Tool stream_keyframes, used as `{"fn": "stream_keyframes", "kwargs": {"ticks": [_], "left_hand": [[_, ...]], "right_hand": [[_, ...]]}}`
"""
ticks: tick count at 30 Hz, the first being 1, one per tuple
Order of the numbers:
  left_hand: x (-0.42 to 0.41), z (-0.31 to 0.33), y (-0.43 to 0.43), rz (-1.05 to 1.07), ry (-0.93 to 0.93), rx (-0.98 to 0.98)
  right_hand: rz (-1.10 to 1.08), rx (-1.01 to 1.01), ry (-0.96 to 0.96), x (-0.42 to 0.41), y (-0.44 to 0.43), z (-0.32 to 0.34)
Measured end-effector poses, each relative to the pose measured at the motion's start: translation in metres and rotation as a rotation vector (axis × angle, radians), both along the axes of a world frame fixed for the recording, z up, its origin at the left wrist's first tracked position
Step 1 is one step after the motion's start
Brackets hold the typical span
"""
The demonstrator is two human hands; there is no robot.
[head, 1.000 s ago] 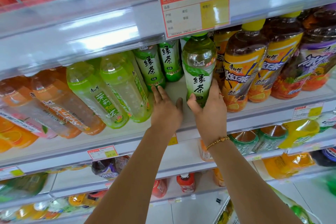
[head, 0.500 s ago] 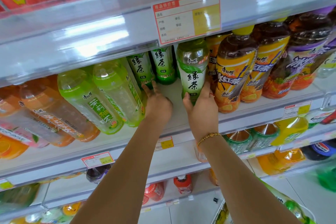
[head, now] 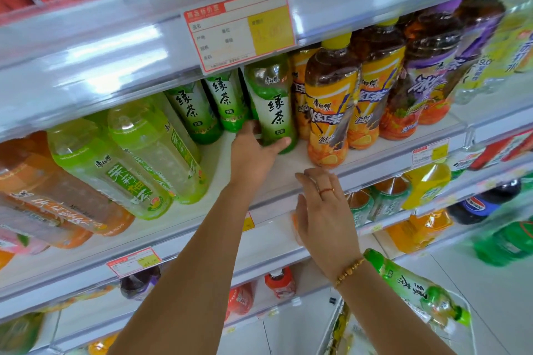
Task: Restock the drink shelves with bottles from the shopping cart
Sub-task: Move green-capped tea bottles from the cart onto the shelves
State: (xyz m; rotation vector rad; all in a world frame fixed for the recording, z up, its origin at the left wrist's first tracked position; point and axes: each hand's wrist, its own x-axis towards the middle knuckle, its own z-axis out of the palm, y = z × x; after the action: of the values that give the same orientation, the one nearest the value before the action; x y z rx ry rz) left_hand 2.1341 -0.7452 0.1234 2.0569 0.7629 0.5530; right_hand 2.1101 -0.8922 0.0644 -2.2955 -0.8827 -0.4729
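A green tea bottle (head: 272, 101) stands upright on the white shelf (head: 288, 170), between two more green tea bottles (head: 207, 106) on its left and orange iced-tea bottles (head: 328, 112) on its right. My left hand (head: 253, 157) wraps around the base of that bottle, thumb across its front. My right hand (head: 323, 210) hovers below the shelf's front edge, fingers spread, holding nothing. Another green tea bottle (head: 415, 288) lies in the shopping cart (head: 340, 323) at the lower right.
Pale green bottles (head: 138, 153) and orange ones (head: 46, 196) lean on the shelf's left. Purple-labelled bottles (head: 427, 83) fill the right. A price tag (head: 239, 29) hangs from the shelf above. Lower shelves hold more drinks.
My right hand let go of the green tea bottle and dropped back below the shelf edge. My left hand moved right and took hold of the bottle's base.
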Motion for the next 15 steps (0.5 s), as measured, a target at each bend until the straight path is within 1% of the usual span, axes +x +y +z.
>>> {"fn": "stream_keyframes", "kwargs": {"ticks": [4, 9, 11, 12, 13, 15], "left_hand": [[0.016, -0.001, 0.001, 0.102, -0.002, 0.069], [0.021, 0.008, 0.006, 0.063, 0.075, 0.083], [0.011, 0.015, -0.002, 0.055, 0.094, 0.085], [0.003, 0.018, -0.009, 0.075, 0.092, 0.096], [-0.007, 0.019, -0.018, 0.094, 0.059, 0.132], [-0.036, 0.017, -0.050, 0.048, -0.116, 0.225]], "right_hand": [[0.045, -0.103, 0.007, 0.001, -0.010, -0.010], [0.075, -0.132, 0.042, 0.001, -0.015, -0.008], [0.107, -0.079, 0.068, -0.004, -0.018, -0.006], [0.128, -0.020, 0.099, -0.006, -0.022, -0.005], [0.136, 0.054, 0.136, -0.010, -0.029, -0.002], [0.079, 0.209, 0.168, -0.017, -0.051, -0.001]]}}
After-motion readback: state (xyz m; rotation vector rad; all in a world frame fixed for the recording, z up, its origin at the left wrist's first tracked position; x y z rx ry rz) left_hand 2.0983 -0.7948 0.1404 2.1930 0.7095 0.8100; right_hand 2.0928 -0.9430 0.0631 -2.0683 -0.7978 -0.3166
